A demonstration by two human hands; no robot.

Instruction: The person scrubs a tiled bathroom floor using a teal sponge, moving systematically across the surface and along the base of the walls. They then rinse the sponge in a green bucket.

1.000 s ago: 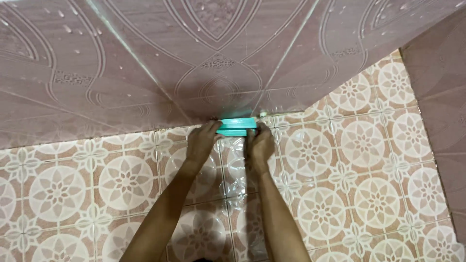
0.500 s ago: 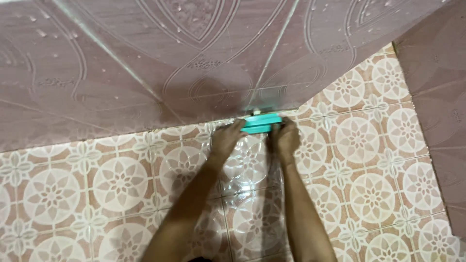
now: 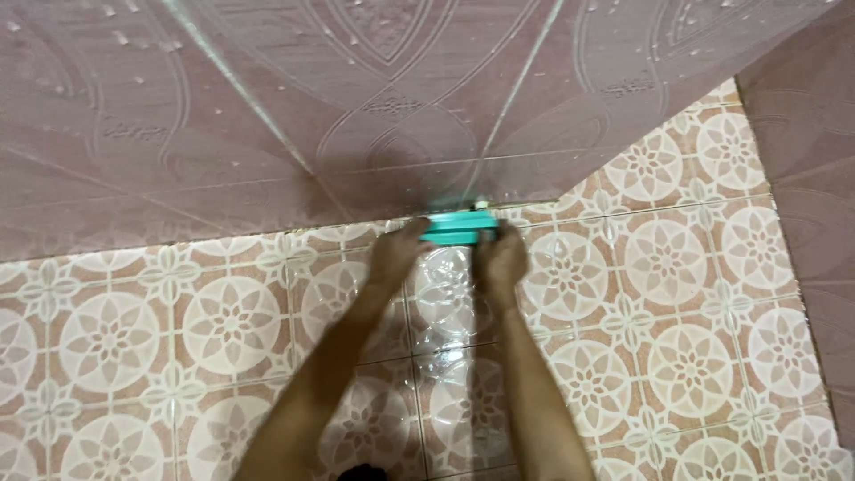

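— What did the hands have hold of?

— A teal scrubbing brush [image 3: 460,226], a flat oblong one, lying on the floor tiles [image 3: 677,356] right at the foot of the mauve tiled wall [image 3: 267,116]. The left hand [image 3: 396,254] gripped its left end and the right hand [image 3: 505,260] its right end, fingers curled shut around it.

— Could you see the bristles?

— No. Only the top and near edge of the block showed; the underside was pressed to the floor and hidden. The left hand was blurred, so its separate fingers were hard to make out.

— And the far edge of the brush?

— It sat against the seam where wall meets floor, near a pale grout line [image 3: 517,98] running up the wall. Whether it touched the wall I could not tell.

— What of the floor itself?

— Patterned with pale flower rosettes on tan. The patch between the forearms [image 3: 450,303] looked wet and glossy. Droplets speckled the wall higher up.

— Anything cut off?

— Both forearms ran out of the bottom edge, and a second mauve wall [image 3: 815,178] on the right was cropped by the frame.
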